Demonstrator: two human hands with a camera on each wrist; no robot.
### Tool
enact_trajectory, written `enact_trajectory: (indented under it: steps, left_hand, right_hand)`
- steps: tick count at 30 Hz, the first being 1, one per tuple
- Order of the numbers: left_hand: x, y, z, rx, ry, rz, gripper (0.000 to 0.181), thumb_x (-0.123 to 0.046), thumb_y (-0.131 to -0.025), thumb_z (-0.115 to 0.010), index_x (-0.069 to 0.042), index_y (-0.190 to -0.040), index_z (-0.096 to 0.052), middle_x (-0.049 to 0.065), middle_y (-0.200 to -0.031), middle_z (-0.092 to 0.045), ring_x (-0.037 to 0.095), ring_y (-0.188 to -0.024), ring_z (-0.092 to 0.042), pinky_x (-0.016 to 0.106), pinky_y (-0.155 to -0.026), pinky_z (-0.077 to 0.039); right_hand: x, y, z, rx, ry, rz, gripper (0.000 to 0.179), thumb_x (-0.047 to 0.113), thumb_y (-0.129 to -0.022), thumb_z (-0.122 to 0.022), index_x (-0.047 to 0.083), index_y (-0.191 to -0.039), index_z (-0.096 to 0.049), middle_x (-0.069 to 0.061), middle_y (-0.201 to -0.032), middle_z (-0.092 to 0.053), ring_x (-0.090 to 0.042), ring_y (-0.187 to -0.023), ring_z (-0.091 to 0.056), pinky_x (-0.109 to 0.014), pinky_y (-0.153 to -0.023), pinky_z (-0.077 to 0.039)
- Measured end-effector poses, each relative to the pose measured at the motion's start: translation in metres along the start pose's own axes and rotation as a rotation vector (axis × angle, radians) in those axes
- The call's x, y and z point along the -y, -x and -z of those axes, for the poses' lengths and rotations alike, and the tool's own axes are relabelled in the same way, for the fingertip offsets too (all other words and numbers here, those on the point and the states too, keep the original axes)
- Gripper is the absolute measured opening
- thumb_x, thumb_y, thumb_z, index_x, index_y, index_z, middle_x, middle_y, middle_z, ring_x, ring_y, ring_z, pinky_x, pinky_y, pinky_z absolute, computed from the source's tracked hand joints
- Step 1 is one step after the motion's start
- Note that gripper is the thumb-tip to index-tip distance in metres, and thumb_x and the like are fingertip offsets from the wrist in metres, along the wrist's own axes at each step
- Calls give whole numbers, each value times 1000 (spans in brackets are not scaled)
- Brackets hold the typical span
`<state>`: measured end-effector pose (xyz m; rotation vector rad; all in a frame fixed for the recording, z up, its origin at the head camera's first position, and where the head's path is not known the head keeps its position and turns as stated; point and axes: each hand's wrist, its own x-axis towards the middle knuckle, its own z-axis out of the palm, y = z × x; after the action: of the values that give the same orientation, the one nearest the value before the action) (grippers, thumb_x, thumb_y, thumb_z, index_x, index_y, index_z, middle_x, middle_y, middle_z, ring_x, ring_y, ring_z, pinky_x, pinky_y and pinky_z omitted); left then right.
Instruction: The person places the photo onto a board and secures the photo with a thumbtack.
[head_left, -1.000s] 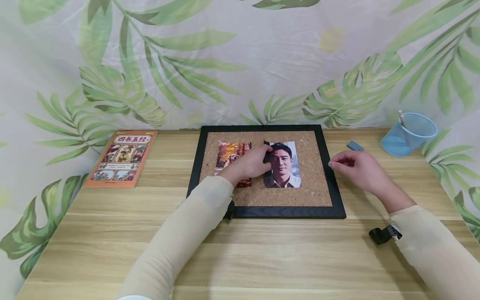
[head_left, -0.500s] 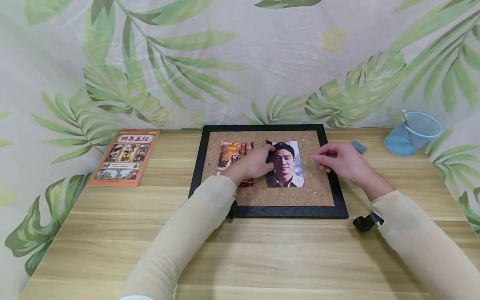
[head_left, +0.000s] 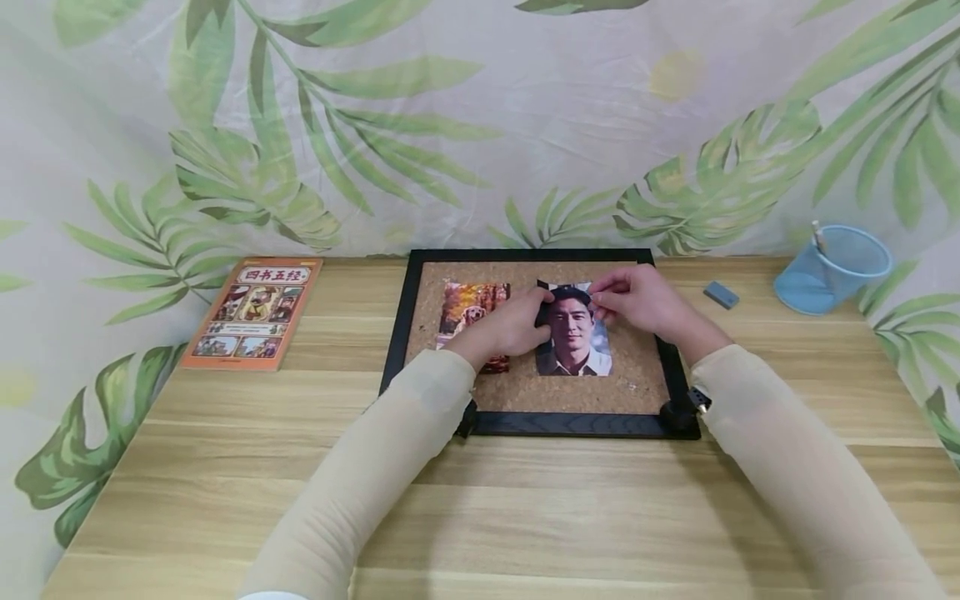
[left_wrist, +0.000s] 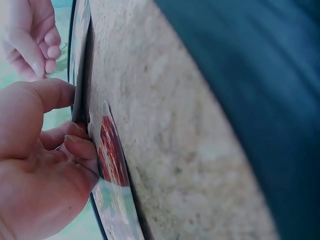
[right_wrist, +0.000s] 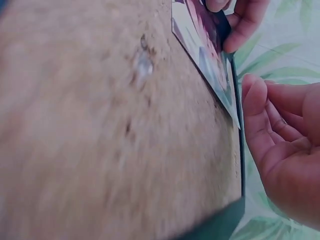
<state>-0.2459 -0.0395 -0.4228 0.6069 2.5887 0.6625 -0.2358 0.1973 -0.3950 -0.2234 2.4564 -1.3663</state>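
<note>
A portrait photo [head_left: 576, 358] lies on a black-framed corkboard [head_left: 525, 396]. My left hand [head_left: 513, 323] grips its upper left edge; in the left wrist view one finger [left_wrist: 60, 95] lies against the face of the print and others curl behind the lifted edge. My right hand [head_left: 636, 302] is over the photo's upper right corner, thumb and index finger [right_wrist: 256, 92] pinched together. Whatever sits between those fingertips is almost hidden, and I cannot tell what it is. Left of the portrait, a dog photo [head_left: 476, 296] is partly covered by my left hand.
An orange comic-style book [head_left: 255, 312] lies at the table's back left. Toward the back right are a blue eraser-like block [head_left: 721, 294] and a blue mesh pen cup [head_left: 828, 275] holding a stick. A leaf-patterned cloth [head_left: 420, 108] rises behind the wooden table [head_left: 570, 508].
My right hand has moved left from beside the board's right frame to the portrait's upper right corner, still pinching. The left hand has kept its place on the photo.
</note>
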Motion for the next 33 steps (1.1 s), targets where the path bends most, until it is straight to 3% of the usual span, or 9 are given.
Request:
enact_trajectory:
  steps: [6,12,17,24,29,31,33]
  left_hand:
    - [20,-23,-15,-13,-4,-30,59,-26,-106,-63,-7,-158,-44,15,-162,-48,28,-152,-47,42,-128,-38]
    - [27,-35,-21,-2,-17,-35,61,-30,-104,-65,-8,-158,-45,13,-162,-48,26,-153,-46,42,-128,-38]
    - [20,-25,-16,-17,-12,-40,58,-27,-105,-62,-6,-157,-45,16,-162,-48,27,-153,-45,42,-128,-38]
    - [-7,11,10,7,49,-52,56,-19,-107,-59,1,-157,-45,22,-164,-44,32,-156,-41,41,-129,-36]
    - [-5,12,10,5,29,-60,56,-20,-107,-58,0,-158,-44,21,-164,-45,31,-155,-43,39,-128,-36]
    - [3,2,3,5,17,-52,57,-22,-107,-59,-1,-158,-44,20,-164,-45,30,-155,-42,39,-128,-36]
    - [0,4,4,14,23,-44,58,-21,-108,-60,1,-159,-43,21,-165,-44,31,-156,-41,40,-129,-35]
  right_hand:
    - [5,-21,-11,-12,5,-5,24,4,-110,-58,-10,-125,-71,-27,-109,-77,-12,-77,-73,-24,-70,-61]
    - [8,-34,-15,-11,43,-34,25,4,-110,-58,-10,-126,-71,-26,-111,-78,-7,-74,-71,-20,-68,-58]
    - [11,-41,-16,15,16,-51,25,3,-108,-60,-14,-125,-69,-24,-103,-79,-8,-70,-71,-21,-67,-59]
    - [16,-54,-18,46,46,-104,25,4,-109,-59,-14,-123,-70,-8,-87,-78,-8,-67,-68,-21,-64,-56]
    - [21,-59,-18,47,81,-166,24,4,-110,-56,-12,-122,-71,-7,-87,-76,-9,-67,-66,-22,-63,-55]
    - [23,-62,-18,50,114,-177,25,5,-109,-55,-10,-121,-71,-7,-87,-75,-10,-67,-65,-22,-63,-54]
    - [25,-64,-19,55,137,-187,25,5,-109,-55,-9,-121,-72,-6,-86,-75,-10,-66,-65,-23,-63,-55]
